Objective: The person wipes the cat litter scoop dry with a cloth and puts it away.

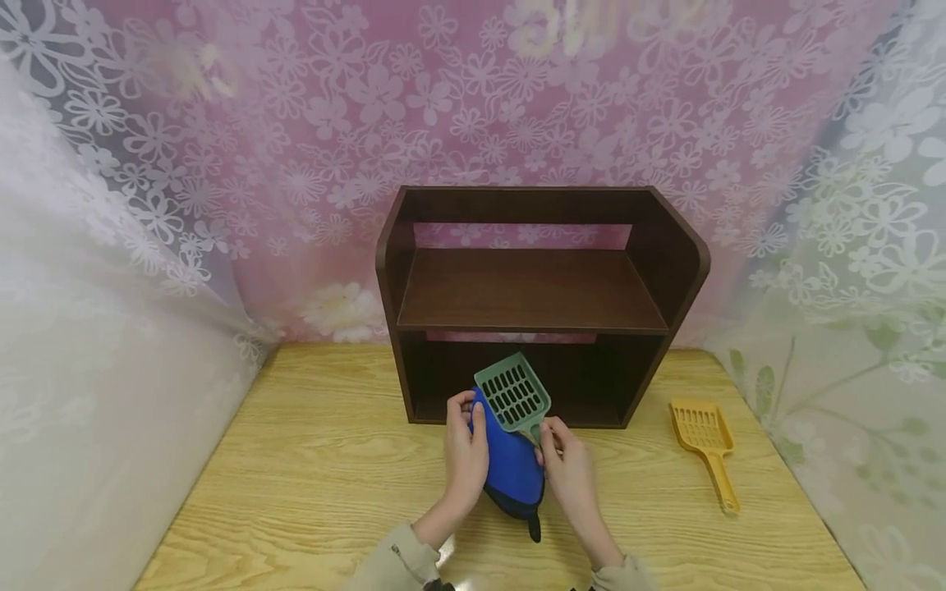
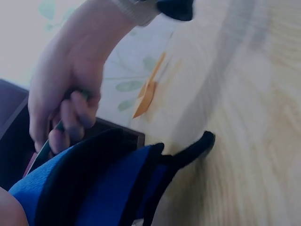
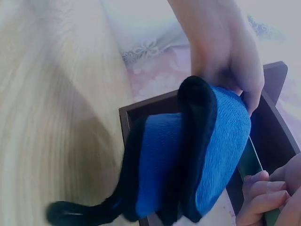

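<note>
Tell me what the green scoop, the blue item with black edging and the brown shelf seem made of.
Green scoop: probably matte plastic; it looks moulded, evenly coloured and slotted.
Blue item: likely soft fabric, slightly fuzzy; the right wrist view shows a textured, curving surface.
Brown shelf: smooth, low-sheen wood or laminated board, judging by its flat panels; I can't tell which.

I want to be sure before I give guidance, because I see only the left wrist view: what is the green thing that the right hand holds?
Observer: In the head view, the right hand holds a green scoop with rows of slots in its head.

Operator: Thank you. And the orange object on the table, please, what is it?

Observer: Also a slotted scoop; the head view shows its slots plainly.
</note>
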`<state>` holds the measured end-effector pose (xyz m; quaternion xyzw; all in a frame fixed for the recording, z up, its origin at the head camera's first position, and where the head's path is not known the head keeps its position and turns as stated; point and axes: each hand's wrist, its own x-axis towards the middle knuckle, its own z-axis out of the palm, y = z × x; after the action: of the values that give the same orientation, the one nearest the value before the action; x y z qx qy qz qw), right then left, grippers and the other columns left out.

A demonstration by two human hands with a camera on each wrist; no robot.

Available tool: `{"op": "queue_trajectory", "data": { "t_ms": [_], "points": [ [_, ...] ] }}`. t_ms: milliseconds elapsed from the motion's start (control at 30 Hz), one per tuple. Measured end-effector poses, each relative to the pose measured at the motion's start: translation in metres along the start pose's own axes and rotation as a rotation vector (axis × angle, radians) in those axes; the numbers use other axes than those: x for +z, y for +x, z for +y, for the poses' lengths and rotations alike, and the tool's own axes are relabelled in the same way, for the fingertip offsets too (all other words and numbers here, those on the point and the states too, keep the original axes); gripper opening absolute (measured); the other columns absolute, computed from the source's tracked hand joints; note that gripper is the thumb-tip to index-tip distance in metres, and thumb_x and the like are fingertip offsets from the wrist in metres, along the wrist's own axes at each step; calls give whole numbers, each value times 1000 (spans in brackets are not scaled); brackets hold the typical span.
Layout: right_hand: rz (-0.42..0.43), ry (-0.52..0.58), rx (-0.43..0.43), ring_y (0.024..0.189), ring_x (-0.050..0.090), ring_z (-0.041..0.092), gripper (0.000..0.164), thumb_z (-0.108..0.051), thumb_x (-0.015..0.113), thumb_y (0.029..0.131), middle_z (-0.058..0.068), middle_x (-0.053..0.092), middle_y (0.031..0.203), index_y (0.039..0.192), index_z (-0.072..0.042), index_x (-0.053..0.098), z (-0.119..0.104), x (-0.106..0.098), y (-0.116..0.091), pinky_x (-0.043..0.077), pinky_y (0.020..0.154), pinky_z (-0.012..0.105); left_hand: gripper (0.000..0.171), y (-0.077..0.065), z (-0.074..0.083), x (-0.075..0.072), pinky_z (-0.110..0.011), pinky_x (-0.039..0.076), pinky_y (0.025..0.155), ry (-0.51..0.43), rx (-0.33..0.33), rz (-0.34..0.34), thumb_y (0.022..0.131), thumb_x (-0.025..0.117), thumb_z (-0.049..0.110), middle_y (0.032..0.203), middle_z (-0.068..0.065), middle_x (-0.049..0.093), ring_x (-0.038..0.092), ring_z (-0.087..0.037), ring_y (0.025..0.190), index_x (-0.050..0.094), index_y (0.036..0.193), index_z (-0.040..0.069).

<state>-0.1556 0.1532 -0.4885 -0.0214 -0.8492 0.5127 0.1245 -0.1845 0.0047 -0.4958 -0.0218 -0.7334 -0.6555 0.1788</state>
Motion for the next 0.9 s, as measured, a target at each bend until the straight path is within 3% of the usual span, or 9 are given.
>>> {"op": "queue_trajectory", "data": {
  "t_ms": [167,267,433,667,900],
  "points": [
    [2,15,-27,50,42,3,23,-20,52,108,3,54,61,93,-9,65,3,3,-4,31,48,20,21,13,2,-10,-26,47,81,8,18,56,109,48,12,109,-11,59,56,-20,96,54,126,1],
    [-15,47,-45,50,43,3,22,-20,53,107,-1,51,59,93,-8,66,7,0,-4,33,49,21,22,24,3,-17,-31,48,86,46,83,30,108,48,12,112,-13,61,57,-22,98,56,125,0],
    [-48,65,-55,50,43,4,21,-20,55,107,-1,50,58,92,-10,67,16,-14,-3,34,48,21,23,44,1,-35,-38,49,91,119,183,-155,108,51,14,115,-14,65,61,-27,103,63,123,1],
    [-102,-36,-117,54,48,4,17,-23,61,103,-9,49,55,92,-15,71,21,-29,-2,42,56,23,26,61,1,-56,-33,50,85,172,184,-421,108,52,24,118,-9,68,62,-21,99,66,125,10],
    [-218,-101,-136,52,50,4,16,-27,62,103,-11,51,54,94,-19,74,24,-36,0,43,56,24,27,73,3,-61,-34,52,86,193,172,-535,107,53,25,120,-8,68,65,-20,100,66,127,12]
  ]
}}
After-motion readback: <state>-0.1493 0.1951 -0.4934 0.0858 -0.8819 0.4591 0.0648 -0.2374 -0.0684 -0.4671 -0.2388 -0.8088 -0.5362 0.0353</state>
